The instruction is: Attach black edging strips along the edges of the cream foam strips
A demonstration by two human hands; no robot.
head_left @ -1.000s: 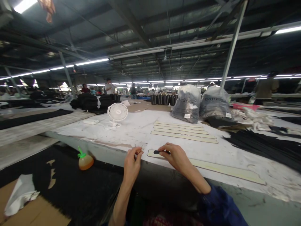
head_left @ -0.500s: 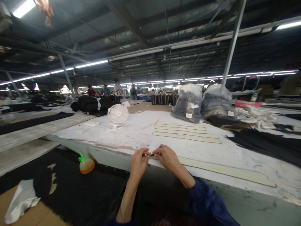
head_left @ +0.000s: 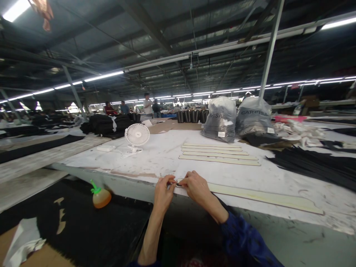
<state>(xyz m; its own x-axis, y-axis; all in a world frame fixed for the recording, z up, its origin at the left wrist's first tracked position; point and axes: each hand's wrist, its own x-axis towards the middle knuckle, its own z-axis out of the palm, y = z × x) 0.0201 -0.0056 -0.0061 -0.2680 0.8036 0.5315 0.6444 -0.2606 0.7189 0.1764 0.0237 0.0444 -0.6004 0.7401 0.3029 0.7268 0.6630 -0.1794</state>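
At the near edge of the white-covered table (head_left: 155, 155), my two hands meet over the left end of a long pale strip with a dark outline (head_left: 258, 196). A small dark piece (head_left: 178, 184), too small to identify, sits between the fingertips. My left hand (head_left: 163, 193) is closed, thumb and fingers pinched at the left side of that piece. From the right, my right hand (head_left: 196, 187) pinches it too, its wrist over the pale strip. Farther back lie several similar pale strips (head_left: 219, 160), side by side.
A white fan (head_left: 137, 134) stands at the left, beside a white power strip (head_left: 106, 148). Stuffed clear bags (head_left: 219, 120) and black material (head_left: 314, 163) are at the right. Below left, a green-topped bottle (head_left: 101, 198) rests on black material. People (head_left: 148, 105) stand far back.
The view has shifted slightly. My hands stay at the strip's left end, still pinching; the right hand's fingers have moved a little lower and closer to the left fingertips.
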